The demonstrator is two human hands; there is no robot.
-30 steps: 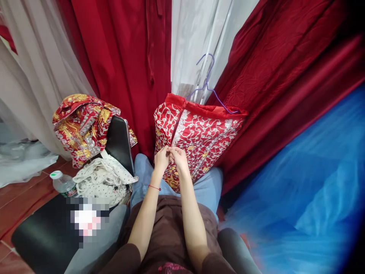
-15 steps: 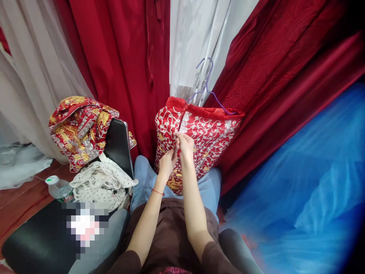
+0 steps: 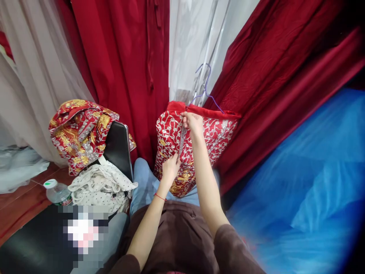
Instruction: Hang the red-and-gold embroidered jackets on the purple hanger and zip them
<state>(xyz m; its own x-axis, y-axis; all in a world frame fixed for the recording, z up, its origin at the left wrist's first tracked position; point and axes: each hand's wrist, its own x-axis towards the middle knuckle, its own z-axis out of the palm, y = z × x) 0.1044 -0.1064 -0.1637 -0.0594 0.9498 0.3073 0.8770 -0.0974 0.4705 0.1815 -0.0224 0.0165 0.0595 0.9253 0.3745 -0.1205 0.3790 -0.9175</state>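
Note:
A red skirt [image 3: 215,137] with silver and gold embroidery hangs from a purple hanger [image 3: 205,85], its lower part between my knees. A lengthwise opening with a silvery edge runs down from its plain red top band. Near the upper end of that opening, my right hand [image 3: 192,122] pinches the edge just below the band. Lower down, my left hand [image 3: 171,167] is closed on the same edge. The fabric between the two hands is drawn straight. Whether a zip pull sits in the right fingers is hidden.
At left, a black chair [image 3: 119,146] carries another red and gold embroidered garment [image 3: 81,131]. A dotted white cloth [image 3: 98,186] and a plastic bottle [image 3: 58,192] are beside it. Red drapes [image 3: 125,68] hang ahead; blue tulle [image 3: 310,182] spreads at right.
My right hand has moved up along the opening toward the top band, away from the left. My left hand has dropped slightly, so the edge between them shows.

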